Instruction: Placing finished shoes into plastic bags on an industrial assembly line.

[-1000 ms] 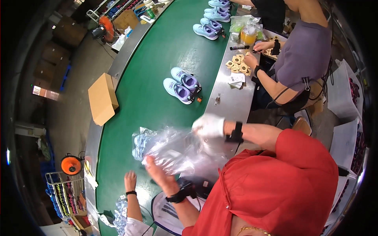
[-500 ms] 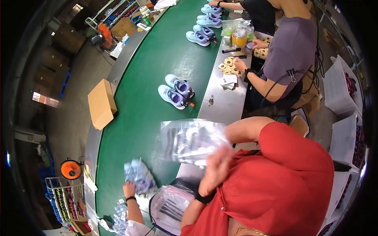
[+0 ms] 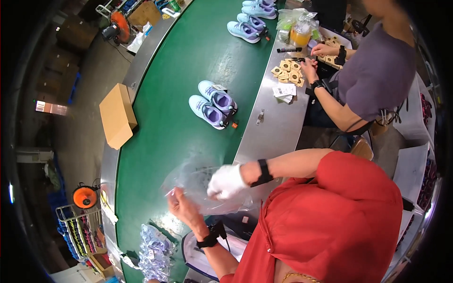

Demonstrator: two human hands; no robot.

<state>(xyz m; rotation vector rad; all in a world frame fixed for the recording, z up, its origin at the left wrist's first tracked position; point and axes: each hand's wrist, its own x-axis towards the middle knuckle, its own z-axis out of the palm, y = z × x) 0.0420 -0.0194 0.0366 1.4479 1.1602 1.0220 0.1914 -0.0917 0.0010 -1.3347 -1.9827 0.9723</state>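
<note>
A clear plastic bag (image 3: 188, 181) is stretched between my hands above the near end of the green belt, partly blurred. My bare left hand (image 3: 183, 205) pinches its near left side. My right hand (image 3: 229, 181), in a white glove, is closed at the bag's right part; its fingertips are partly hidden. A pair of light blue and lilac sneakers (image 3: 212, 106) stands on the belt beyond the bag. Under my left forearm, a pile of clear bags (image 3: 243, 220) lies in a white, dark-edged container (image 3: 188, 252).
Bagged shoes (image 3: 155, 252) lie on the belt at lower left. A cardboard box (image 3: 117, 115) rests on the belt's left edge. More sneakers (image 3: 245, 30) stand farther up. At right, a co-worker (image 3: 377, 70) handles tan square tags (image 3: 289, 70) on the metal ledge (image 3: 259, 132).
My hands and the bag have moved left, and my gloved right hand now shows. The co-worker's hand with bagged shoes at lower left is gone from view.
</note>
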